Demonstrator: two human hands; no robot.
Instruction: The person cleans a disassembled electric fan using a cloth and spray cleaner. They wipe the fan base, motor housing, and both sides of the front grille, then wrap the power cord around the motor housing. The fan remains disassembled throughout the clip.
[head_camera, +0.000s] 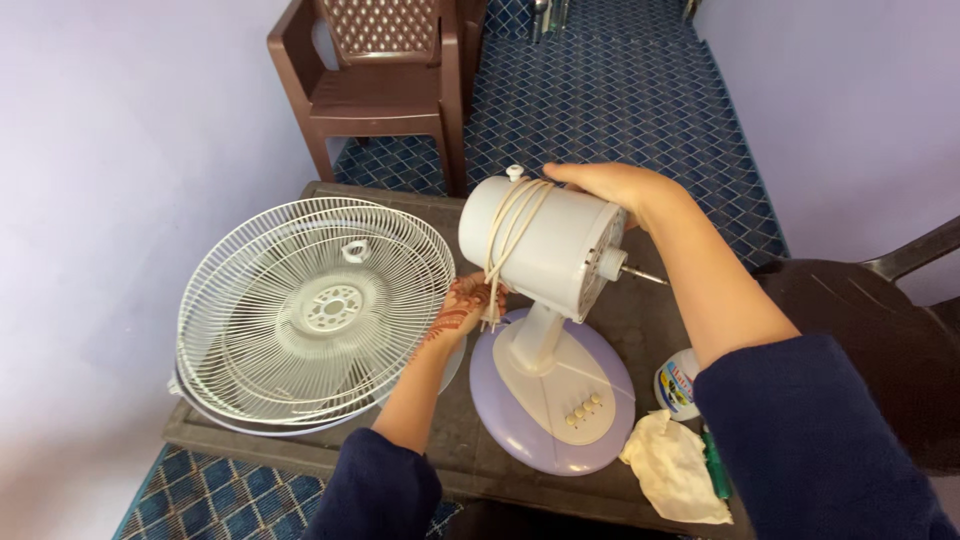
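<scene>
A crumpled cloth (676, 467) lies nearest, beside the fan's lilac base (552, 395) on the table (455, 440). The left hand (462, 305) clasps the cord (510, 225) under the motor (545, 245); the right hand (610, 185) grips the motor's top. Left lies a wire grille (310, 310); beyond, a brown chair (385, 75).

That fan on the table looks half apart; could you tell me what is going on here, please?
A person holds a table fan's white motor housing with the right hand on top, its cord wound around it. The left hand reaches to the cord's hanging end beside the housing. The bare shaft sticks out; the wire grilles lie stacked to the left. A crumpled cloth and a small bottle lie beside the lilac base.
</scene>
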